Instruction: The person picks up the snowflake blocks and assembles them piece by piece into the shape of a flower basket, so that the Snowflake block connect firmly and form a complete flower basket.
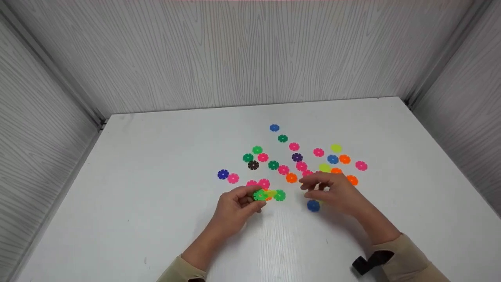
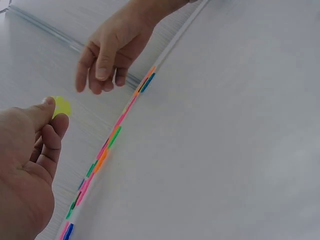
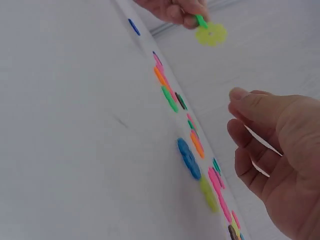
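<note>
My left hand [image 1: 235, 207] pinches a green notched plastic disc [image 1: 259, 195] between thumb and fingers. A yellow notched disc [image 3: 211, 34] is joined to it at an angle, held up off the table. To the right, my right hand [image 1: 332, 192] hovers with loosely bent fingers. In the right wrist view, a gap shows between its thumb and fingers, with nothing held. Below that hand a blue disc [image 1: 313, 205] lies on the table, partly over another yellow disc [image 3: 209, 195]. Beside the joined pair, another green disc [image 1: 280, 195] lies flat on the table.
Several loose discs in pink, orange, green, blue and black are scattered beyond the hands, among them an orange disc [image 1: 291, 178] and a dark blue disc [image 1: 223, 174]. The white table [image 1: 137, 188] is enclosed by pale wood-grain panels [image 1: 250, 55] at the back and sides.
</note>
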